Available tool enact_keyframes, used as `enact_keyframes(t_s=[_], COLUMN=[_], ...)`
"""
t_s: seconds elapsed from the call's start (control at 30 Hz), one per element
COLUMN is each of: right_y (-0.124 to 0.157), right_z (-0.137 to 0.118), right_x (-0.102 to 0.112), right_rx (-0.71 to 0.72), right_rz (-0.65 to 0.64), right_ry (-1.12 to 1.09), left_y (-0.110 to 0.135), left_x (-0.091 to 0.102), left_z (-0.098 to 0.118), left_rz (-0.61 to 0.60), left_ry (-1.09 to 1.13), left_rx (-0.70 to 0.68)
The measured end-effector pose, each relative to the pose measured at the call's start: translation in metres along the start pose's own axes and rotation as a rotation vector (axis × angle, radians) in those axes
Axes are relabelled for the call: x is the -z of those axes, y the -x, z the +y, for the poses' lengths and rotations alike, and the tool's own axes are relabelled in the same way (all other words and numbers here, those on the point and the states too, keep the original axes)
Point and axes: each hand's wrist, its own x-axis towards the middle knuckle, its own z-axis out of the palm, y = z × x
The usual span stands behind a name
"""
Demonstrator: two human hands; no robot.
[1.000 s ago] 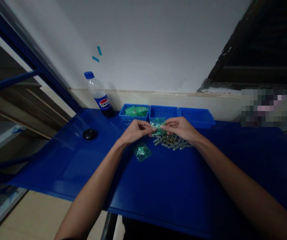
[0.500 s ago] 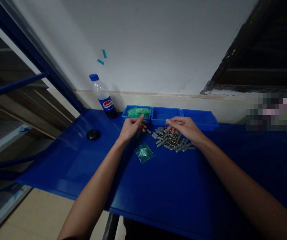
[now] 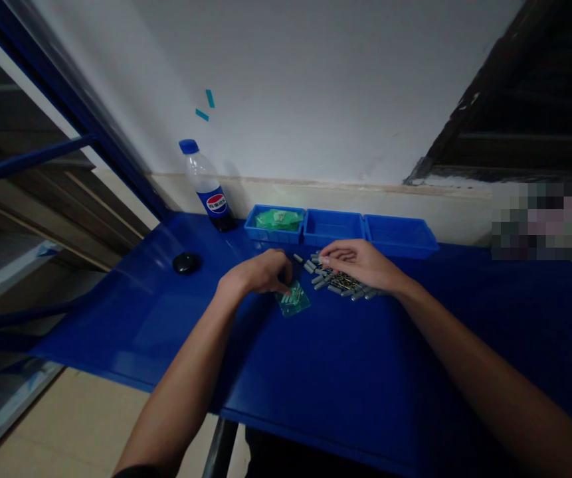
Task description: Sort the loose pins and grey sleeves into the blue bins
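Note:
My left hand [image 3: 262, 272] is closed, with thumb and fingertips pinched at the upper edge of a small clear plastic bag [image 3: 295, 304] lying on the blue table. Small pale pieces and a bit of green show inside the bag. Beside it, my right hand [image 3: 360, 264] hovers at the left part of a pile [image 3: 348, 287] of grey cylinders and thin brass-coloured pins. Its thumb and index finger are pressed together; whatever lies between them is too small to make out. One loose grey cylinder [image 3: 298, 258] rests between the hands.
Along the wall stand a blue bin [image 3: 273, 236] holding green plastic packets, a middle blue bin [image 3: 334, 240] and a right blue bin [image 3: 400, 249]. A cola bottle [image 3: 216, 202] stands at the back left, with a round black object [image 3: 185, 263] in front of it.
My left hand has come down and toward me from near the green packets to the plastic bag, its fingers closing there. My right hand has shifted slightly left and lower over the pile.

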Motion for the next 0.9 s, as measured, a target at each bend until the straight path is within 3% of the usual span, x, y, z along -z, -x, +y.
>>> enact_keyframes(t_s=[0.2, 0.4, 0.5, 0.77, 0.83, 0.9], right_y=[0.000, -0.002, -0.003, -0.006, -0.014, -0.029], right_z=[0.003, 0.010, 0.010, 0.008, 0.006, 0.001], right_x=[-0.003, -0.009, -0.007, -0.020, -0.026, -0.029], right_rx=[0.003, -0.058, -0.092, -0.074, -0.015, 0.101], right_rz=[0.003, 0.027, 0.026, 0.097, 0.182, 0.347], right_ry=[0.026, -0.157, -0.233, -0.266, -0.225, -0.065], left_y=[-0.001, -0.006, -0.006, -0.003, -0.002, -0.001], left_x=[0.003, -0.001, -0.001, 0.004, 0.007, 0.010], left_z=[0.004, 0.023, 0.029, 0.021, 0.014, 0.005], left_rz=[0.114, 0.268, 0.274, 0.299, 0.412, 0.599], left_ry=[0.111, 0.702, 0.805, 0.723, 0.560, 0.313], left_rx=[-0.113, -0.100, -0.055, -0.039, -0.007, 0.055])
